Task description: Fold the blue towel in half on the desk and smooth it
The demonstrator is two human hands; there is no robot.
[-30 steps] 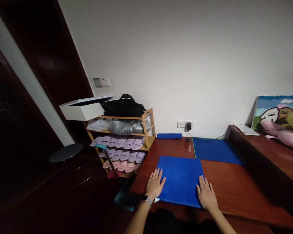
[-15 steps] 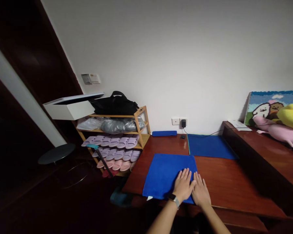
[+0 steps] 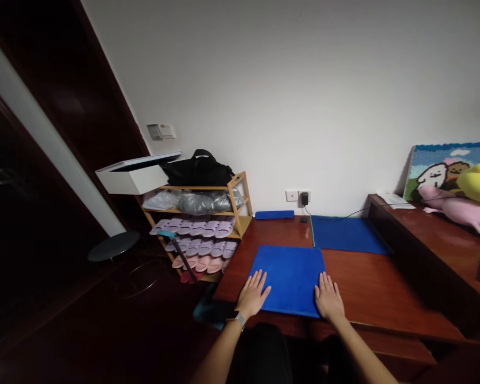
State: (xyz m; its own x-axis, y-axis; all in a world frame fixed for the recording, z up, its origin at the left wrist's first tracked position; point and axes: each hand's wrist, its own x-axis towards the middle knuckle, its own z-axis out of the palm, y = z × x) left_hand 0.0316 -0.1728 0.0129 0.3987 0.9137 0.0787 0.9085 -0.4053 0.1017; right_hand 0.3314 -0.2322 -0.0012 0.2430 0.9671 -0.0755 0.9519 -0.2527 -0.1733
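The rectangular blue cloth (image 3: 290,277) lies flat at the near edge of the wooden table (image 3: 388,288), with wider room rightward than leftward. Left hand (image 3: 253,295) and right hand (image 3: 329,297) rest palm-down, fingers extended, along its opposite sides. Matte fabric meets glossy reddish wood.

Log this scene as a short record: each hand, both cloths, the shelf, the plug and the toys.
Left hand: palm down at the front cloth's left edge, gripping nothing
Right hand: palm down at the front cloth's right edge, gripping nothing
Front cloth: blue, spread flat on the table
Back cloth: blue, green along its left edge, lying near the wall
Shelf: black bag and white box at the top, slippers below
Plug: black, at the wall
Toys: pink and yellow, before a picture
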